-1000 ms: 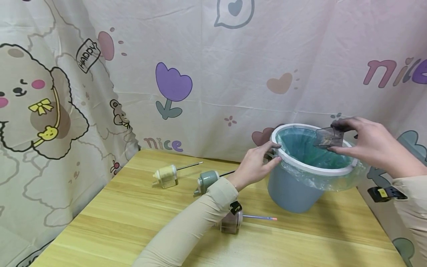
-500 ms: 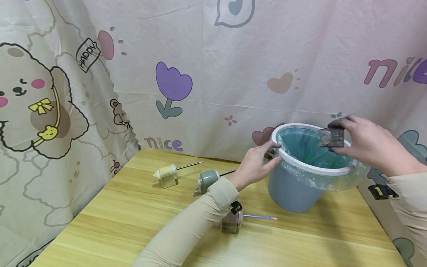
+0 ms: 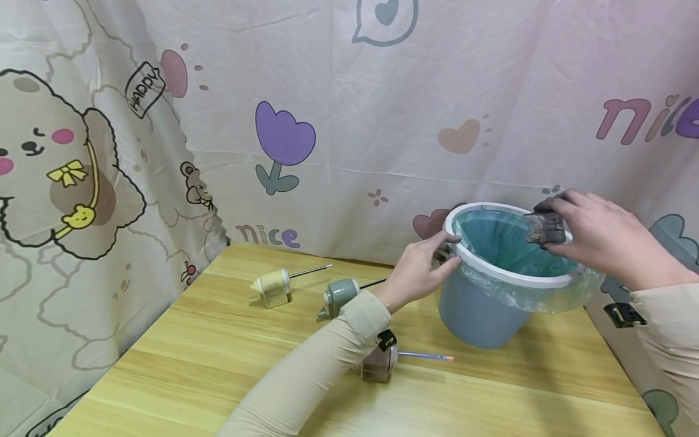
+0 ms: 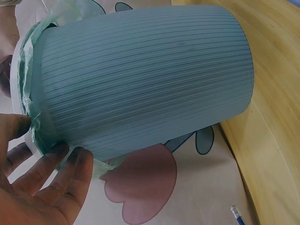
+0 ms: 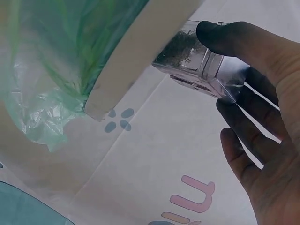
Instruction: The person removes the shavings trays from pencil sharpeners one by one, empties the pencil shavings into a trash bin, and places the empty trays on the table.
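Note:
My right hand (image 3: 606, 237) holds a small clear plastic shavings drawer (image 3: 547, 227) over the right side of a blue-grey trash bin (image 3: 480, 318). Dark pencil shavings (image 5: 180, 49) sit inside the drawer in the right wrist view, where thumb and fingers pinch its end near the bin's pale rim. A green plastic bag (image 3: 524, 297) lines the bin and hangs over the rim. On the bin's left side, my left hand (image 3: 417, 270) grips the rim between thumb and fingers. The left wrist view shows its fingertips (image 4: 82, 157) against the bag and ribbed wall.
A yellow pencil sharpener (image 3: 273, 287) and a green one (image 3: 341, 294) lie left of the bin, each with a pencil in it. A third, brownish sharpener (image 3: 378, 365) with a purple pencil (image 3: 426, 355) is partly behind my left wrist. A printed curtain (image 3: 355, 152) hangs behind the table.
My right hand has turned the drawer, tipping its open end toward the inside of the bin, and shifted slightly left. The left hand and bin have stayed put.

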Motion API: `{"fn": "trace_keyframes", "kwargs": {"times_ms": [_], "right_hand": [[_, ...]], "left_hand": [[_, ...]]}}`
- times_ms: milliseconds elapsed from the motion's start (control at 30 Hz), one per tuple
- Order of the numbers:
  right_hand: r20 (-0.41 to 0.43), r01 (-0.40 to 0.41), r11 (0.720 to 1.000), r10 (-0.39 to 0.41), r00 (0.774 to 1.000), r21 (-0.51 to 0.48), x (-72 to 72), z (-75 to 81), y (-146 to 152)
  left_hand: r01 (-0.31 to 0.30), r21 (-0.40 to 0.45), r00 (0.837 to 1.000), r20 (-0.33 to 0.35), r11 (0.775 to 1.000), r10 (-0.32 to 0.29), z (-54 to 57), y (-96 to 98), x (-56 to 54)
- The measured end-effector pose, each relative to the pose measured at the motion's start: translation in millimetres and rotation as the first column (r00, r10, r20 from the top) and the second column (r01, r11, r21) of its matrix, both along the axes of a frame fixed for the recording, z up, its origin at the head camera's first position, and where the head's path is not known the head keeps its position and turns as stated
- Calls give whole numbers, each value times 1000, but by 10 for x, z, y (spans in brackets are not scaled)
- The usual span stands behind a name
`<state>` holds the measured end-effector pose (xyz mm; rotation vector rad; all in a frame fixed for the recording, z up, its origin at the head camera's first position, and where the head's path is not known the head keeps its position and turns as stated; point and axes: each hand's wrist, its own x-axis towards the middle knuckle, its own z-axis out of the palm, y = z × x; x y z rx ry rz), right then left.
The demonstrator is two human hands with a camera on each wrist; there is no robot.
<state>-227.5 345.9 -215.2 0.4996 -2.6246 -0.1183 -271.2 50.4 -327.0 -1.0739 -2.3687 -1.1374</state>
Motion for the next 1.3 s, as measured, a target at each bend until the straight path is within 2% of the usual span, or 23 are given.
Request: {"fn": "trace_keyframes", "kwargs": {"times_ms": [567,767,1000,1167,1300], "right_hand": [[-48,-114,990,118,992,87,-17,-32,17],[-45,-117,983,124,991,141,-9,-20,1],[-88,-142,974,160,983,176,5,-20,-26],[-68,-140,973,155,986,185,5,-26,-36],[-66,-180,967,194,979,182,0,-42,-30]], "left_hand": [[-8,-17,1000,17,1000,9,-3,-3,7],[-21,-26,1000,12,999,21,-3,1,6],[-18,-26,1000,10,999,19,2,-1,8],[-17,-25,1000,10,1000,17,0,-7,11],[-15,-21,1000,11,1000,15,-1,-11,12]]}}
